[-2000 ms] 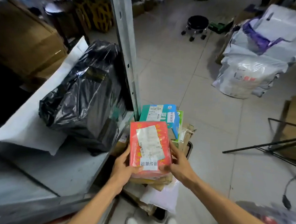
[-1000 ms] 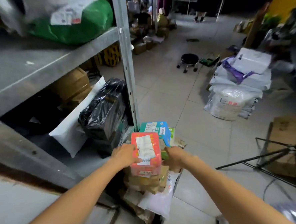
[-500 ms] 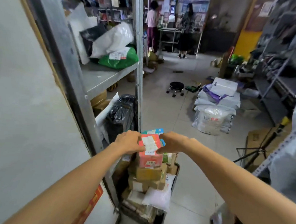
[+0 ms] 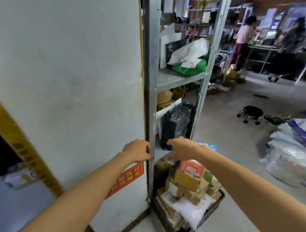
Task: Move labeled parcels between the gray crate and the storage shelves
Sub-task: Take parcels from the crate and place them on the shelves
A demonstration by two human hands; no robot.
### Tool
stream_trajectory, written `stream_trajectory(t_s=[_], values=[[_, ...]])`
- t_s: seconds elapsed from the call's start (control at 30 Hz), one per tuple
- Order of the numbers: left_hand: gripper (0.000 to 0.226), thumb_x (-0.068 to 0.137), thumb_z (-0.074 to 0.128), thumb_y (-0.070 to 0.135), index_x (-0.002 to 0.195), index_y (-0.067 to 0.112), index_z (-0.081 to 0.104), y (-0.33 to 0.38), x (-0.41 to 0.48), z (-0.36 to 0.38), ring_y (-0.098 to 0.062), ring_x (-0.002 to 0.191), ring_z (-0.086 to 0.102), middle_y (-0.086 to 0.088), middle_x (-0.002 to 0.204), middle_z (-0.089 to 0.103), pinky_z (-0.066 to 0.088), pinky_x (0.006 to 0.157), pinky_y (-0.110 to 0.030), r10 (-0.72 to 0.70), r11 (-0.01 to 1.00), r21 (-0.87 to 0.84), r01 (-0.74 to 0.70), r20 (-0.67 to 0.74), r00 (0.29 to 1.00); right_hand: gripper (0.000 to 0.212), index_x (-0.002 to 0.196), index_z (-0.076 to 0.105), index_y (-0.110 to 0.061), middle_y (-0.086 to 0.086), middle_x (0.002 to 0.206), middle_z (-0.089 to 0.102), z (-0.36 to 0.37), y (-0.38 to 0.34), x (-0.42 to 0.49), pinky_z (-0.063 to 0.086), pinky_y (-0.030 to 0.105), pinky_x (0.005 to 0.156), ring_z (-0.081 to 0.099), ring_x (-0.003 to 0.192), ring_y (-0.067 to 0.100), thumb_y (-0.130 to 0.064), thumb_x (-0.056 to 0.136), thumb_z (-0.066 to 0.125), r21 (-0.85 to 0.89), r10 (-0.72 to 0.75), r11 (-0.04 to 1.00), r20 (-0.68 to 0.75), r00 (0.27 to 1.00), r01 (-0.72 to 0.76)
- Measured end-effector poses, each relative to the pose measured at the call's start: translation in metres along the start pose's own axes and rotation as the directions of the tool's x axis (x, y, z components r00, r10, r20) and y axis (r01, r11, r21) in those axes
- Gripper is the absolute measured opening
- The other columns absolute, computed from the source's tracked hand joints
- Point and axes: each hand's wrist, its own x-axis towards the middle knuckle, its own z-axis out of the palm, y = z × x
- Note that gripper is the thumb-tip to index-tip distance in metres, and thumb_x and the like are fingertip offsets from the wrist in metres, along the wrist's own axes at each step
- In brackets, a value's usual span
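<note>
Left hand (image 4: 137, 150), right hand (image 4: 182, 147) lifted off red parcel (image 4: 190, 165), label 0164

- Middle shelf (image 4: 174, 79): green parcel (image 4: 189, 67) at front edge, white bag (image 4: 190, 51) behind, partly on it.
- Lower shelf (image 4: 160, 152): black-wrapped parcel (image 4: 176, 124) upright near front edge, white mailer (image 4: 167, 107) leaning behind.
- Floor (image 4: 235, 156): gray crate (image 4: 215, 204) at the shelving's foot, piled with boxes (image 4: 187, 180); wheeled stool (image 4: 251, 112) well apart; heap of pale bags (image 4: 293, 151) at right.
</note>
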Motion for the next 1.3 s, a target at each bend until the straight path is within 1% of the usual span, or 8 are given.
stream_trajectory(t_s=[0.13, 0.23, 0.47, 0.63, 0.77, 0.9, 1.07, 1.3], values=[[0.053, 0.081, 0.064, 0.055, 0.126, 0.027, 0.058, -0.029, -0.069, 0.017, -0.02, 0.108, 0.06, 0.001, 0.124, 0.062, 0.051, 0.088, -0.036, -0.174, 0.985, -0.007, 0.175, 0.021, 0.984, 0.062, 0.141, 0.042, -0.017, 0.006, 0.133, 0.055, 0.016, -0.045, -0.015, 0.045, 0.027, 0.085, 0.057, 0.114, 0.024, -0.043, 0.089, 0.064, 0.044, -0.15, 0.988, 0.073, 0.986, 0.147], [0.052, 0.083, 0.064, 0.052, 0.128, 0.025, 0.058, -0.058, -0.127, 0.019, -0.021, 0.112, 0.059, -0.001, 0.125, 0.061, 0.05, 0.092, -0.036, -0.303, 0.953, -0.014, 0.303, 0.012, 0.953, 0.067, 0.143, 0.04, -0.017, 0.007, 0.134, 0.054, 0.025, -0.087, -0.014, 0.047, 0.033, 0.093, 0.056, 0.115, 0.024, -0.046, 0.088, 0.065, -0.001, -0.25, 0.968, 0.11, 0.962, 0.252], [0.042, 0.083, 0.066, 0.049, 0.115, 0.022, 0.066, -0.145, -0.279, 0.004, -0.021, 0.103, 0.062, -0.002, 0.115, 0.066, 0.048, 0.08, -0.028, -0.587, 0.804, -0.144, 0.576, -0.042, 0.809, 0.069, 0.146, 0.036, -0.019, 0.009, 0.138, 0.049, 0.048, -0.223, -0.027, 0.042, 0.039, 0.1, 0.051, 0.123, 0.028, -0.05, 0.09, 0.06, -0.068, -0.507, 0.851, 0.154, 0.848, 0.521], [0.056, 0.078, 0.069, 0.055, 0.124, 0.024, 0.062, -0.192, -0.385, 0.023, -0.024, 0.113, 0.059, -0.003, 0.125, 0.062, 0.048, 0.095, -0.034, -0.771, 0.626, -0.261, 0.735, -0.068, 0.633, 0.051, 0.134, 0.05, -0.013, 0.007, 0.13, 0.057, 0.071, -0.332, -0.047, 0.046, 0.031, 0.096, 0.056, 0.116, 0.026, -0.041, 0.093, 0.059, -0.099, -0.693, 0.677, 0.248, 0.677, 0.729], [0.054, 0.078, 0.068, 0.057, 0.123, 0.028, 0.06, -0.21, -0.458, 0.058, -0.025, 0.117, 0.056, -0.004, 0.129, 0.058, 0.045, 0.094, -0.031, -0.88, 0.461, -0.314, 0.83, -0.038, 0.474, 0.067, 0.144, 0.038, -0.015, 0.007, 0.141, 0.047, 0.105, -0.409, -0.059, 0.04, 0.035, 0.101, 0.047, 0.126, 0.025, -0.049, 0.09, 0.059, -0.135, -0.728, 0.606, 0.303, 0.616, 0.784], [0.049, 0.083, 0.064, 0.055, 0.125, 0.031, 0.057, -0.216, -0.518, 0.092, -0.022, 0.122, 0.051, 0.0, 0.133, 0.055, 0.041, 0.095, -0.032, -0.946, 0.293, -0.361, 0.885, 0.027, 0.324, 0.078, 0.15, 0.028, -0.017, 0.006, 0.153, 0.033, 0.135, -0.468, -0.07, 0.032, 0.037, 0.11, 0.034, 0.138, 0.025, -0.054, 0.089, 0.059, -0.101, -0.804, 0.473, 0.357, 0.475, 0.876], [0.047, 0.084, 0.066, 0.051, 0.123, 0.025, 0.059, -0.22, -0.566, 0.111, -0.02, 0.116, 0.056, 0.002, 0.129, 0.058, 0.046, 0.098, -0.036, -0.993, 0.082, -0.436, 0.896, 0.038, 0.109, 0.067, 0.14, 0.042, -0.016, 0.009, 0.142, 0.047, 0.171, -0.536, -0.074, 0.041, 0.034, 0.095, 0.046, 0.128, 0.028, -0.05, 0.087, 0.063, -0.073, -0.866, 0.26, 0.424, 0.266, 0.963], [0.046, 0.085, 0.065, 0.05, 0.124, 0.025, 0.059, -0.207, -0.579, 0.133, -0.02, 0.113, 0.058, 0.002, 0.127, 0.061, 0.046, 0.093, -0.03, -0.977, -0.213, -0.525, 0.824, 0.124, -0.173, 0.066, 0.134, 0.045, -0.012, 0.01, 0.132, 0.051, 0.192, -0.597, -0.066, 0.048, 0.039, 0.091, 0.053, 0.115, 0.028, -0.054, 0.087, 0.061, -0.072, -0.821, -0.041, 0.571, 0.007, 0.997]])
